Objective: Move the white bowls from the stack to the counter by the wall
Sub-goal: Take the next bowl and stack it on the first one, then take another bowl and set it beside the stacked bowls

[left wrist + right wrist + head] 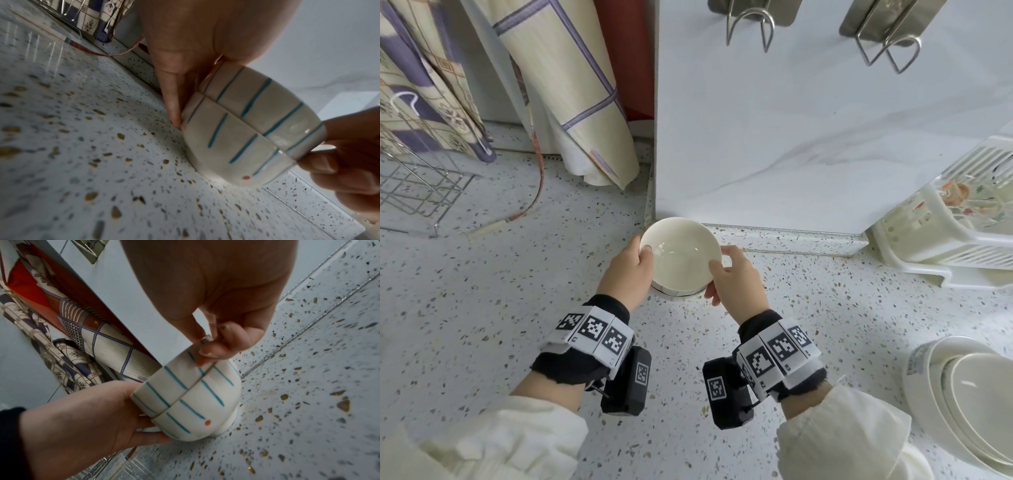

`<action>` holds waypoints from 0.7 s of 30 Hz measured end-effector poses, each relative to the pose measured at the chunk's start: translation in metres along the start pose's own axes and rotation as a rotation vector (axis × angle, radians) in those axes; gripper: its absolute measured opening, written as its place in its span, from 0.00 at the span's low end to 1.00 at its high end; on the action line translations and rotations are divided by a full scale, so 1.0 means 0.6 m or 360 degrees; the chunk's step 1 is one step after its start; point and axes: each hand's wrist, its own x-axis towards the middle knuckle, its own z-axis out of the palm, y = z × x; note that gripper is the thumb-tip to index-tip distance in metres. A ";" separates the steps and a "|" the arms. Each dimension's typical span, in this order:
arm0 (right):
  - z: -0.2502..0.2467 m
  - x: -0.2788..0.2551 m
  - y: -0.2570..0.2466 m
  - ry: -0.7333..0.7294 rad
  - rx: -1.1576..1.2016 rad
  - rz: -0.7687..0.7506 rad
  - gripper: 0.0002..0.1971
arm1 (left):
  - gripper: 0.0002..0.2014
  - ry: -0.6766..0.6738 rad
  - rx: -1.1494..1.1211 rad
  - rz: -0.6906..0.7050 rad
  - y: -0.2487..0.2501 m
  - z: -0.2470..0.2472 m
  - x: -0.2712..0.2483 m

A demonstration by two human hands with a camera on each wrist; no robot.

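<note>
Two white bowls with blue stripes sit nested on the speckled counter (517, 308), close to the corner of the marble wall (791, 137). The top bowl (680, 255) (267, 104) (164, 386) shows its empty inside; under it only the lower bowl's (674, 293) (232, 146) (205, 410) edge peeks out. My left hand (640, 260) (92, 410) grips the top bowl's left rim, thumb inside. On the opposite rim, my right hand (722, 270) (339, 162) pinches that bowl with its fingertips (213, 350). The lower bowl's foot appears to rest on the counter.
A white plastic dish rack (962, 233) stands at the right against the wall, and stacked white plates (962, 394) lie at the lower right. A wire rack (421, 192) sits at the left. Patterned cloths (571, 102) hang behind it. Metal hooks (750, 27) are on the wall.
</note>
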 end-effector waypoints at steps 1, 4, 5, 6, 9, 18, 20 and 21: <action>-0.002 -0.002 0.000 -0.0018 0.0017 0.0000 0.17 | 0.21 -0.0005 0.0007 -0.0008 0.000 0.000 -0.001; -0.014 -0.013 0.003 -0.0075 0.0030 0.0013 0.20 | 0.20 -0.0001 0.0017 -0.0013 0.004 0.002 -0.009; -0.021 -0.018 0.006 -0.0086 0.0020 0.0013 0.21 | 0.22 0.0021 0.0003 -0.0009 0.007 0.003 -0.012; -0.029 -0.023 0.010 -0.0093 0.0009 0.0007 0.21 | 0.24 0.0060 -0.0009 0.0002 0.010 0.005 -0.016; -0.068 -0.044 0.029 -0.0093 -0.0026 -0.0032 0.19 | 0.27 0.0250 -0.0015 0.0090 0.027 0.010 -0.038; -0.276 -0.149 0.137 0.0216 -0.0164 -0.0188 0.11 | 0.19 0.0290 -0.0103 0.0483 0.120 0.133 -0.139; -0.327 -0.172 0.174 0.0343 -0.0274 -0.0198 0.11 | 0.19 0.0149 -0.0155 0.0534 0.142 0.184 -0.162; -0.352 -0.182 0.194 0.0400 -0.0330 -0.0201 0.11 | 0.19 0.0091 -0.0148 0.0555 0.153 0.211 -0.174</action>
